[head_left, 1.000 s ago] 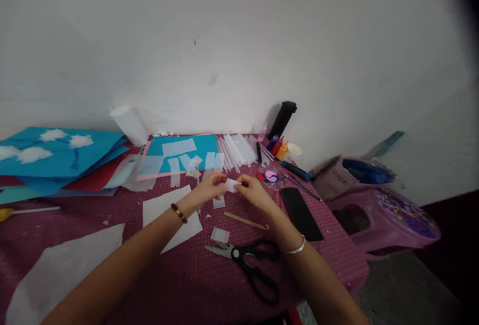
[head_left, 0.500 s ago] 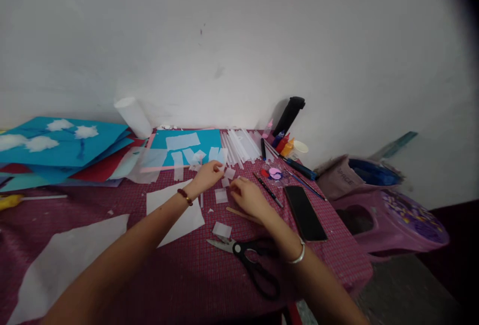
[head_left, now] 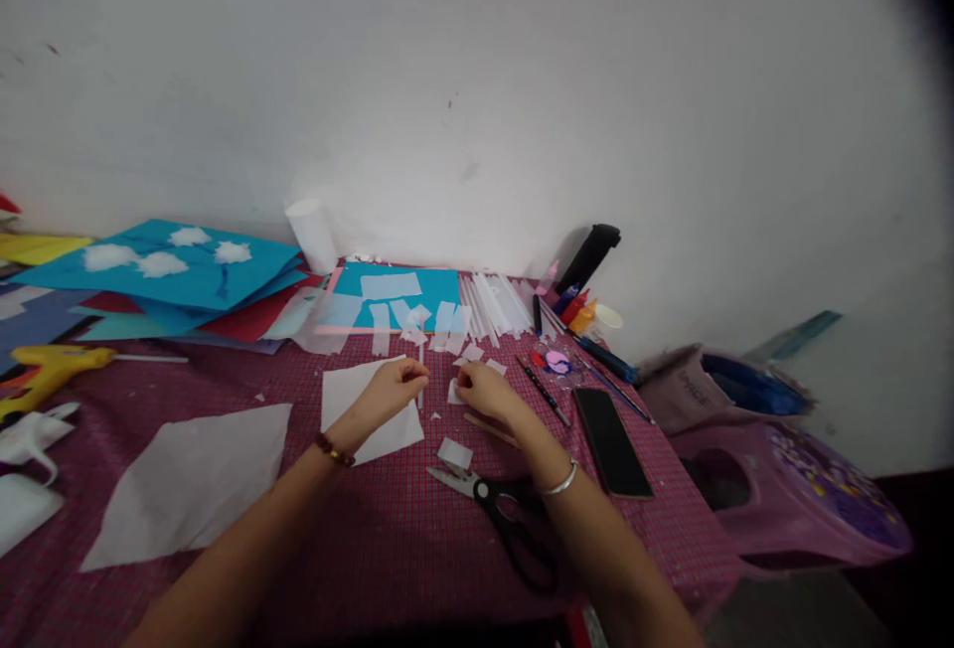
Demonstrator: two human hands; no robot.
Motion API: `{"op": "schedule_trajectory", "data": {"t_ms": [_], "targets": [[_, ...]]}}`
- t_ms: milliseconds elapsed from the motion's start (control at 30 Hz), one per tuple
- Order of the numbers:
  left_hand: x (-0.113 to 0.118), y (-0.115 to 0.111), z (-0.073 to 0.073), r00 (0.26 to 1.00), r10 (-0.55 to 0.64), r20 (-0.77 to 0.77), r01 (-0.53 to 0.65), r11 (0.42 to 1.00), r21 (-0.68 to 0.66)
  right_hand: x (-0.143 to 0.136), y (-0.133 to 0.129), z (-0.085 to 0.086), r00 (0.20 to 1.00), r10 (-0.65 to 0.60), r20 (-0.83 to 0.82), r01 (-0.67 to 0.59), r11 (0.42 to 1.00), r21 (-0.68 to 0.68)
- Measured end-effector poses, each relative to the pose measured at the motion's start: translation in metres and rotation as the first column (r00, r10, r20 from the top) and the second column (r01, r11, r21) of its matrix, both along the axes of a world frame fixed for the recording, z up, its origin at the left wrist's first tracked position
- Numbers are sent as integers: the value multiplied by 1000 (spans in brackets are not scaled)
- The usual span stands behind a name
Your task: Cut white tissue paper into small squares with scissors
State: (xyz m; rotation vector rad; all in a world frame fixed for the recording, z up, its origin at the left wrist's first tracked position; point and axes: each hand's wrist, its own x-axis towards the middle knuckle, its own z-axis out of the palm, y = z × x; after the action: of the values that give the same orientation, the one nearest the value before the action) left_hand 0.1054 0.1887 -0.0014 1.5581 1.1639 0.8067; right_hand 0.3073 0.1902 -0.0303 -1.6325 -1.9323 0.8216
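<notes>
My left hand (head_left: 389, 392) is closed in a pinch above the right side of a white paper sheet (head_left: 341, 388). Whatever its fingertips may hold is too small to make out. A thin whitish stick (head_left: 420, 392) lies by those fingertips. My right hand (head_left: 488, 395) has its fingers closed at the edge of a small white paper square (head_left: 452, 394), partly covering it. More small paper pieces (head_left: 472, 353) lie just beyond. Nearer me, another paper square (head_left: 454, 453) touches the blade tips of black-handled scissors (head_left: 483, 492). A flat wooden stick (head_left: 488, 427) lies under my right wrist.
White strips lie on a blue sheet (head_left: 350, 280), beside several translucent sticks (head_left: 496, 305). A phone (head_left: 612, 444), a brush (head_left: 544, 392) and paint bottles (head_left: 575, 308) are at right. At left are a yellow glue gun (head_left: 64, 365), stacked coloured sheets (head_left: 253, 265) and translucent paper (head_left: 194, 479).
My left hand has drawn back toward me and left, away from the small paper pieces. My right hand has shifted left onto a paper square. The view has turned left.
</notes>
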Motion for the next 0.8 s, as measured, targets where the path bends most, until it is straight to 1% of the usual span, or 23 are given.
{"op": "schedule_trajectory", "data": {"t_ms": [67,133,233,333,500,633,733,800], "targets": [[4,-2,-4,999,12,38,-12,1000,-4,-2,-5,1,992,-21,-122,21,1000,4],[12,-6,-8,996,26,84,-26,1000,4,-4,-13,4,968,-51,-247,54,998,7],[27,-11,-12,989,38,142,-43,998,35,-10,-25,8,908,-119,-402,127,992,-7],[39,-15,-14,983,46,177,-59,996,67,-15,-33,11,841,-186,-507,189,981,-47],[46,-18,-15,978,47,201,-63,995,74,-16,-38,12,739,-283,-611,228,959,-168],[45,-17,-14,979,80,188,-86,996,27,-14,-40,12,683,-311,-661,174,948,-266],[43,-15,-14,981,77,181,-77,997,-6,-11,-39,11,646,-304,-700,135,948,-288],[43,-14,-15,982,68,174,-66,998,-18,-8,-37,8,625,-305,-719,138,949,-282]]}}
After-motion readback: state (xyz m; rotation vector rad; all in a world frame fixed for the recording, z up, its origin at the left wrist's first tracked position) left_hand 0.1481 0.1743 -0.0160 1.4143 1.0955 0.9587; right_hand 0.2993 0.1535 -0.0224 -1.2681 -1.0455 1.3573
